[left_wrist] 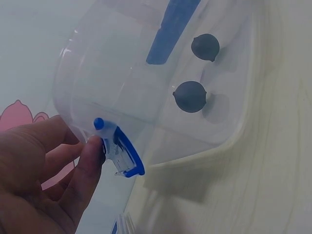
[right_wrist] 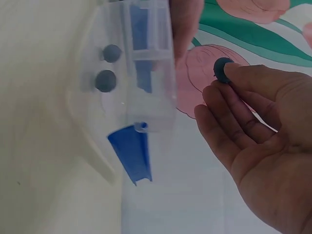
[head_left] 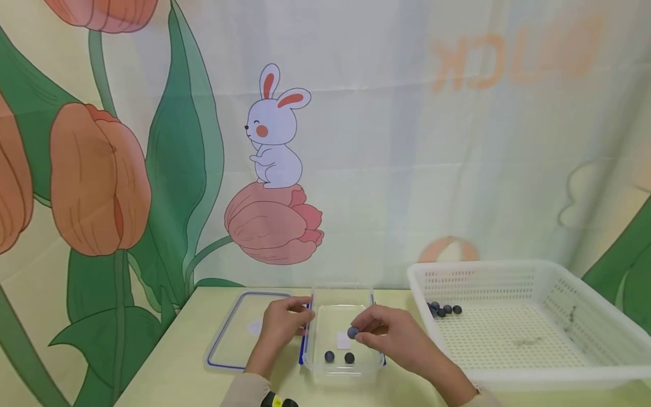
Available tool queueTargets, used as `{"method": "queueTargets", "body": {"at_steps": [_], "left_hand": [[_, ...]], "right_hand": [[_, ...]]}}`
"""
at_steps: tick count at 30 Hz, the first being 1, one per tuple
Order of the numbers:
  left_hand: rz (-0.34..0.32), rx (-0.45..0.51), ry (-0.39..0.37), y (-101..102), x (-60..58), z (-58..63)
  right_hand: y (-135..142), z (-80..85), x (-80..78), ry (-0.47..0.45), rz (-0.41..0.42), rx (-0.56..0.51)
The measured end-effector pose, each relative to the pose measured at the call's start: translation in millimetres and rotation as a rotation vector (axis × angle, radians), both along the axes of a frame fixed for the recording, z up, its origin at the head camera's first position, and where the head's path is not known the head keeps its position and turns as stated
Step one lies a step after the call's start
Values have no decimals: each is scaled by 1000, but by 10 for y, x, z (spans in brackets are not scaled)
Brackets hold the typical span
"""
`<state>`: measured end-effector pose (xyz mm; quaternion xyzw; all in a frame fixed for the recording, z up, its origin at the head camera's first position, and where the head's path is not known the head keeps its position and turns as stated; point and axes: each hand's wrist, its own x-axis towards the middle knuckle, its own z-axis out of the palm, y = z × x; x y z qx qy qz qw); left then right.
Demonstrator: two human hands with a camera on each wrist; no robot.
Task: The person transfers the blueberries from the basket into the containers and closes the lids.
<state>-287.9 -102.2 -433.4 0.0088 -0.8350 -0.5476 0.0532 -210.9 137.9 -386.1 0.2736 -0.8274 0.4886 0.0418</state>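
A clear plastic food container [head_left: 346, 372] with blue side clips stands on the table without its lid. My left hand [head_left: 286, 321] holds its left wall, thumb and fingers at the rim beside a blue clip [left_wrist: 129, 151] in the left wrist view. Over the container, my right hand [head_left: 394, 338] pinches one blueberry [head_left: 353, 332] between thumb and fingertips. Inside, near the front wall, lie two more blueberries, one on the left [head_left: 329, 356] and one on the right [head_left: 349, 358]. The right wrist view shows the pinched blueberry [right_wrist: 223, 69] beyond the container's rim.
To the right stands a large white perforated basket [head_left: 508, 374], with several blueberries [head_left: 447, 309] in its back left corner. The clear lid [head_left: 224, 339] with a blue seal lies flat left of the container. A printed curtain [head_left: 366, 169] hangs behind the table.
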Motion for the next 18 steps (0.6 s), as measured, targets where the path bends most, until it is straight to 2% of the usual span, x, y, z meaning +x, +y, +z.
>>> {"method": "queueTargets", "body": {"at_steps": [10, 18], "left_hand": [[-4, -5, 5, 6, -3, 12], [-6, 5, 11, 1, -12, -8]], "right_hand": [[-141, -170, -1, -97, 36, 56], [-156, -210, 4, -88, 46, 94]]}}
